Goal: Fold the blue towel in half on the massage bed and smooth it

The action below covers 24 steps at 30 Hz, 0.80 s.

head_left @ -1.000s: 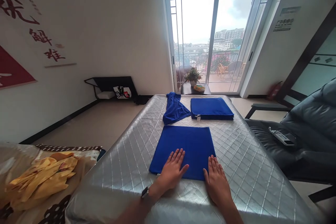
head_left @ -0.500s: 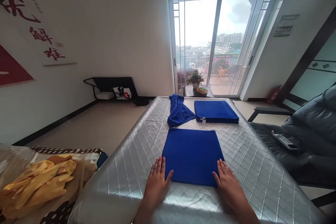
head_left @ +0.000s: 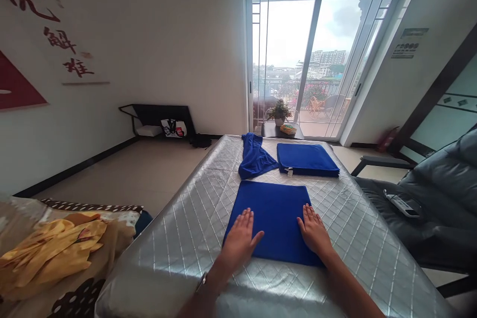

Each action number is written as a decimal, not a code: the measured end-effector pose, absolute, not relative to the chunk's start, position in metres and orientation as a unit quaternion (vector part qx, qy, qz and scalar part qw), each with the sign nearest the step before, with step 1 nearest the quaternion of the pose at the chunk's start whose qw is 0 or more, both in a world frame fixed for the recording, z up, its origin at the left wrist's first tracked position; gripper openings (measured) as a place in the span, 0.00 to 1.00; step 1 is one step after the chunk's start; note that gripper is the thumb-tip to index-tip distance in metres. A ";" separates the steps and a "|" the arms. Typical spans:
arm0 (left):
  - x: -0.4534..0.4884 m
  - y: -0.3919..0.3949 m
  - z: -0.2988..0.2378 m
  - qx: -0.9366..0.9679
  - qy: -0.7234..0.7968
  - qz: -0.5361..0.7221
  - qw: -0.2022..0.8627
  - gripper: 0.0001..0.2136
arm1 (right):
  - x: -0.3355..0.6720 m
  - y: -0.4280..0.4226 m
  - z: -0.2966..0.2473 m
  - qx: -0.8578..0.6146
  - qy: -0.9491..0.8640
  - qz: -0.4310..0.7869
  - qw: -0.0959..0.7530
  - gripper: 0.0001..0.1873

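Note:
A flat blue cloth point(head_left: 278, 221), squared off at the edges, lies on the silver quilted bed cover point(head_left: 175, 248) in front of me. My left hand point(head_left: 241, 236) rests on the near left part of the cloth, fingers straight and thumb apart. On its right edge lies my right hand point(head_left: 313, 228), also flat with the fingers stretched out. Farther off sits a stack of folded blue cloths point(head_left: 307, 158) with a white tag at its front edge. Beside the stack, a crumpled blue cloth point(head_left: 255, 158) spreads loosely.
Yellow cloth point(head_left: 52, 246) lies in a heap on patterned bedding at the left. A black armchair point(head_left: 428, 208) with a white remote-like device point(head_left: 402, 203) stands at the right. Beyond the far edge, a small table point(head_left: 270, 130) carries a potted plant point(head_left: 279, 112).
My left hand has moved inward from the cloth's left edge onto its surface. My right hand has slid forward along the right edge. The view has shifted slightly.

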<state>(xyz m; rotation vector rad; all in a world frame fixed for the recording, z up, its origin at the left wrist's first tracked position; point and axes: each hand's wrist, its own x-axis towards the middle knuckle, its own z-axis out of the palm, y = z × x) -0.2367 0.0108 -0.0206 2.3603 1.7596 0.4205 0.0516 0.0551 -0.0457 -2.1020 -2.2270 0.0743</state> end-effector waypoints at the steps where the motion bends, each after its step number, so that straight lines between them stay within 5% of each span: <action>1: -0.216 0.019 -0.014 0.819 0.549 0.141 0.093 0.39 | 0.052 0.055 -0.046 -0.686 -0.726 0.023 0.043 0.36; 9: -0.091 0.061 -0.020 0.888 0.434 0.125 0.090 0.35 | 0.052 0.052 -0.047 -0.685 -0.727 0.013 0.047 0.33; 24: -0.278 0.057 -0.057 0.742 0.665 0.087 -0.003 0.41 | 0.046 0.053 -0.038 -0.708 -0.703 0.055 0.024 0.35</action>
